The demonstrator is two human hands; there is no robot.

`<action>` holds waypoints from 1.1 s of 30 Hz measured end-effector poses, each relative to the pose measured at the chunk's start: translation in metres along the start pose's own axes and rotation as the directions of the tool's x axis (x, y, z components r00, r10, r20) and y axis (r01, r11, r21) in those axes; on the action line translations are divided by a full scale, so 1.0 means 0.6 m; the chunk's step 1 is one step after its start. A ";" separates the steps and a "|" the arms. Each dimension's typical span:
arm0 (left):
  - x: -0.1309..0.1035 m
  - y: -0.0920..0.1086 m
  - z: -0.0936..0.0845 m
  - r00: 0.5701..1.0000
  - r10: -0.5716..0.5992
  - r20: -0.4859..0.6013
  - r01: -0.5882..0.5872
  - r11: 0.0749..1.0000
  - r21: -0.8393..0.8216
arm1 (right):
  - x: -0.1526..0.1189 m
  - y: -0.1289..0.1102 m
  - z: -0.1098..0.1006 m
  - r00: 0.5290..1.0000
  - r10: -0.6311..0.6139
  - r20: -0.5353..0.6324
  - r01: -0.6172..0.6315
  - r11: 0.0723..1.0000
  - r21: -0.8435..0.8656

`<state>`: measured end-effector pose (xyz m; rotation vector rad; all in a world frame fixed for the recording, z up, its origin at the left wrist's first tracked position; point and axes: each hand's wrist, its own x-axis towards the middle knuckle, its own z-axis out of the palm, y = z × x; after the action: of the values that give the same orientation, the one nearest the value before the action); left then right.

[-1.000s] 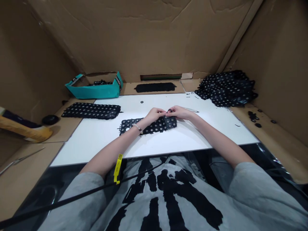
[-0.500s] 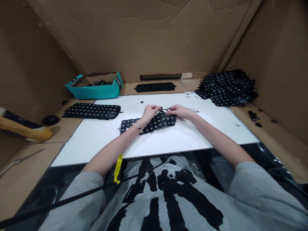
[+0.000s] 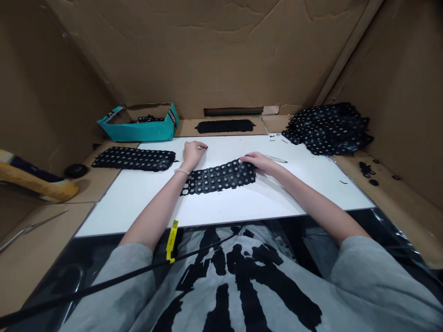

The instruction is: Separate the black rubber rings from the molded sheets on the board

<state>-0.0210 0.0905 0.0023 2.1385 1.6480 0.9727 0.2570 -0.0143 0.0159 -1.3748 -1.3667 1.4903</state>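
Relative to the board, the open box stands behind its left part, the solid strip behind its middle, the sheet pile at its right rear corner.

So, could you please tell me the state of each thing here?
Left hand: at a small black piece, grip unclear
Right hand: fingers closed on the middle sheet
Middle sheet: spread out
Left-side sheet: lying flat
Back strip: lying flat
Teal box: open, black pieces inside
Dotted black pile: heaped
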 end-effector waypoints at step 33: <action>-0.007 0.040 -0.013 0.979 0.058 0.196 -0.078 0.992 0.096 | 0.000 -0.002 0.002 0.995 -0.086 -0.044 0.078 0.983 -0.165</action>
<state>-0.0087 0.0773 0.0205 2.2890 1.5723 0.6849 0.2555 -0.0143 0.0172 -1.4278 -1.5223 1.3053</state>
